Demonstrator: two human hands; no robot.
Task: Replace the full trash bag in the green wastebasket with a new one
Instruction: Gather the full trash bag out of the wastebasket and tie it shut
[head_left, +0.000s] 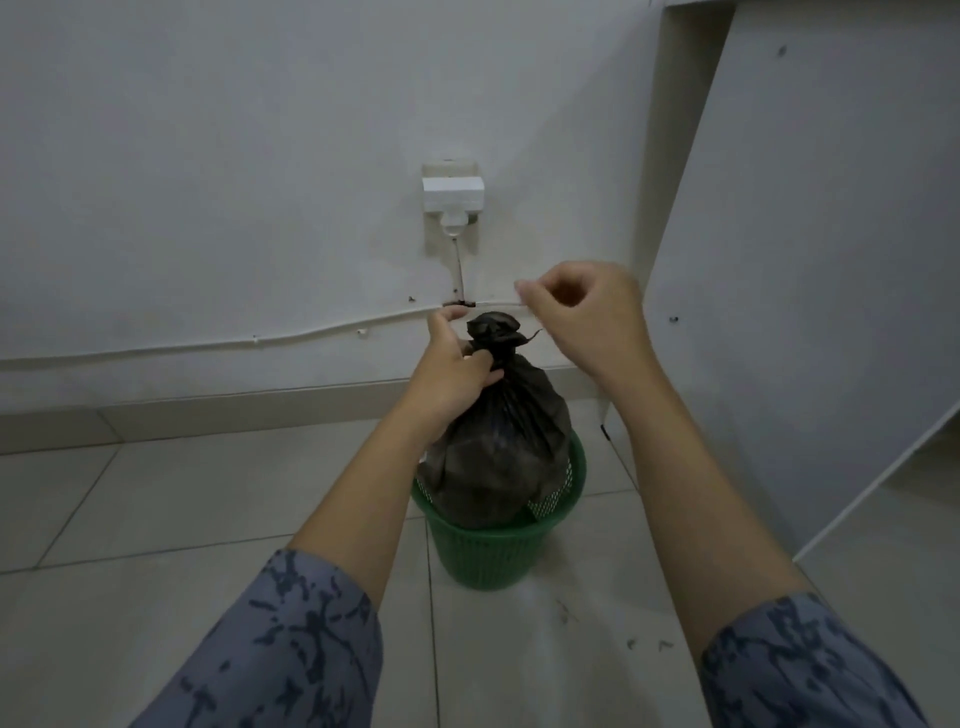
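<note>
Inside the green wastebasket (493, 551), trash bag (498, 441) — neck gripped by left hand (452, 374) — right hand (582, 317) loosely curled above.

The floor (208, 499) was pale tile with thin grout lines. A green wastebasket (488, 556) stood on it near the wall. Small dark scraps (647, 644) lay beside it.

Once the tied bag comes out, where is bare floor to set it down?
Open tiled floor lies left of the green wastebasket, out to the wall. Right of it is tighter: the white panel leans in close. The left hand grips the black trash bag; the right hand hovers above.
</note>
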